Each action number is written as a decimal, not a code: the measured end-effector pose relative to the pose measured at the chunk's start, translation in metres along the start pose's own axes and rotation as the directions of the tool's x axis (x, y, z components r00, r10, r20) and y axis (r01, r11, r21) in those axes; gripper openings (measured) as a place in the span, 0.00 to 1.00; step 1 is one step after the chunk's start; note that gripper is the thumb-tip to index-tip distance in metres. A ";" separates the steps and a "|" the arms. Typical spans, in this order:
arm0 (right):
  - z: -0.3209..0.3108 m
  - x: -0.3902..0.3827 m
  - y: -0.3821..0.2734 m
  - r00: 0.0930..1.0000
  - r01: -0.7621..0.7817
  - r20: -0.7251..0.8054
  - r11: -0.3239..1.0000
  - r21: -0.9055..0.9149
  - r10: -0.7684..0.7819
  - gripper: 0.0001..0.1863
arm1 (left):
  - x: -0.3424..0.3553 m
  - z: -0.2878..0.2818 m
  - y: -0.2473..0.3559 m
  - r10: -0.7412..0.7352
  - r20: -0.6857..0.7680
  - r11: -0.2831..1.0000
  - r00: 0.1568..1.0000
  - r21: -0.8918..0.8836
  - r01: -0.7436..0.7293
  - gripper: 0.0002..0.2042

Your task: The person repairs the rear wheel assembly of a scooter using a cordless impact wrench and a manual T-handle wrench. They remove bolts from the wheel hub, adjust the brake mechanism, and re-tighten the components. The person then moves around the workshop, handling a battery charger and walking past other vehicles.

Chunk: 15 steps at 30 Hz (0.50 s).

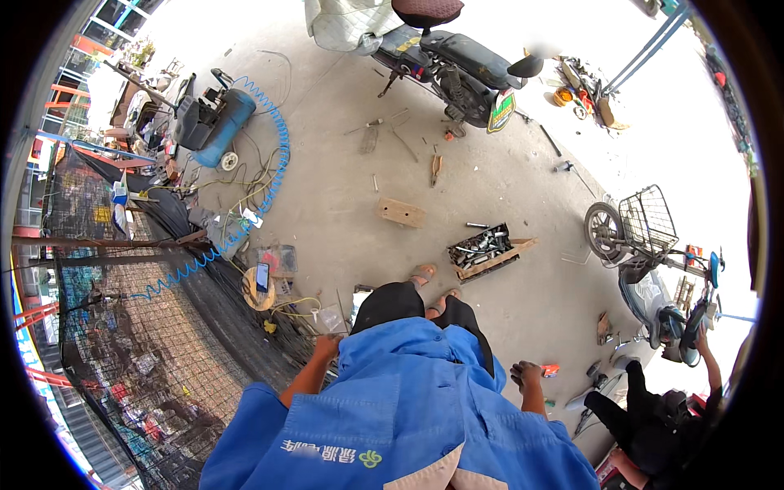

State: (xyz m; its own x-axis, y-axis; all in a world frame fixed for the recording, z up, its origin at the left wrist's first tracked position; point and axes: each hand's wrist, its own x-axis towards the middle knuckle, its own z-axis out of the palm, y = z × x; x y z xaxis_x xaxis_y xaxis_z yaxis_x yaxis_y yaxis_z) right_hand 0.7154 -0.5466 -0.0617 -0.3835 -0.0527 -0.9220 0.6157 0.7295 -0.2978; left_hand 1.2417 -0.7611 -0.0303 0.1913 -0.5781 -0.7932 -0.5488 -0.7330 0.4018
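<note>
My left hand (328, 346) hangs beside my blue jacket, its fingers curled in and nothing showing in them. It is nearest to a clear plastic bag (330, 318) on the floor. On the other side, my right hand (527, 375) hangs low with loosely curled fingers and nothing visible in it. A small red box (550, 371) lies on the floor just past it. Ahead of my feet is a tray of metal sockets and tools (482, 248). Left of that tray lies a wooden block with holes (401, 213), with pliers (436, 170) farther off.
A black scooter (465, 61) stands ahead, and another with a wire basket (648, 219) is at right beside a person in dark clothes (674, 425). A blue air compressor (224, 126) with a coiled hose (285, 139) is at left. A phone (262, 277) rests on a round spool (255, 296).
</note>
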 end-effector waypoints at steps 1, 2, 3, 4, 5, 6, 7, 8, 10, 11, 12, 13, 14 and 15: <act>0.005 0.004 -0.011 1.000 -0.001 0.015 1.000 -0.020 0.001 0.13 | -0.017 -0.004 0.008 -0.051 -0.014 0.999 0.999 -0.019 0.050 0.13; 0.017 0.000 -0.025 1.000 0.012 0.012 0.998 -0.066 -0.012 0.13 | -0.034 -0.008 0.016 -0.102 -0.034 0.994 0.994 -0.043 0.100 0.12; 0.026 0.003 -0.032 0.999 0.027 0.040 0.997 -0.072 -0.024 0.12 | -0.044 -0.007 0.006 -0.225 -0.049 0.962 0.973 -0.167 0.214 0.12; 0.032 0.005 -0.039 0.997 0.043 0.064 0.996 -0.077 -0.038 0.12 | -0.047 -0.009 -0.002 -0.247 -0.012 0.955 0.969 -0.170 0.242 0.11; 0.041 0.006 -0.049 0.995 0.064 0.088 0.994 -0.085 -0.056 0.11 | -0.043 -0.013 -0.008 -0.265 0.001 0.948 0.964 -0.184 0.261 0.11; 0.054 0.003 -0.058 0.992 0.077 0.109 0.993 -0.086 -0.067 0.10 | -0.039 -0.016 -0.013 -0.283 0.010 0.939 0.959 -0.200 0.279 0.11; 0.068 -0.005 -0.065 0.989 0.091 0.128 0.992 -0.090 -0.079 0.08 | -0.033 -0.016 -0.018 -0.305 -0.001 0.927 0.952 -0.228 0.296 0.11; 0.079 -0.012 -0.073 0.986 0.104 0.142 0.989 -0.100 -0.090 0.07 | -0.027 -0.016 -0.024 -0.324 -0.008 0.916 0.946 -0.253 0.312 0.11; 0.094 -0.012 -0.074 0.988 0.129 0.119 0.957 -0.262 -0.101 0.08 | 0.049 0.001 -0.113 -0.223 -0.030 0.926 0.974 -0.319 0.202 0.11; 0.105 -0.018 -0.076 0.989 0.126 0.113 0.935 -0.331 -0.093 0.08 | 0.059 -0.008 -0.100 -0.158 -0.045 0.930 0.986 -0.343 0.133 0.11; 0.118 -0.018 -0.080 0.985 0.158 0.119 0.931 -0.328 -0.125 0.09 | 0.068 -0.013 -0.086 -0.181 -0.027 0.896 0.983 -0.415 0.154 0.11; 0.127 -0.018 -0.084 0.983 0.179 0.104 0.924 -0.338 -0.152 0.10 | 0.038 -0.030 -0.008 -0.212 0.010 0.851 0.977 -0.489 0.189 0.12; 0.136 -0.018 -0.089 0.980 0.194 0.111 0.909 -0.369 -0.164 0.10 | 0.043 -0.035 -0.008 -0.186 0.029 0.808 0.982 -0.564 0.170 0.12; 0.141 -0.014 -0.094 0.975 0.213 0.136 0.909 -0.359 -0.175 0.11 | 0.052 -0.037 -0.007 -0.151 0.058 0.762 0.987 -0.629 0.153 0.13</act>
State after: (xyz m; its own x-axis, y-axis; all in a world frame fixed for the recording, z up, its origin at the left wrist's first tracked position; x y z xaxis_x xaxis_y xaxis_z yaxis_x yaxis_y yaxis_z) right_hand 0.7601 -0.7105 -0.0557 -0.3884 -0.2715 -0.8806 0.2312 0.8963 -0.3784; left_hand 1.2856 -0.7998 -0.0573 0.2245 -0.4393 -0.8698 0.1233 -0.8726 0.4726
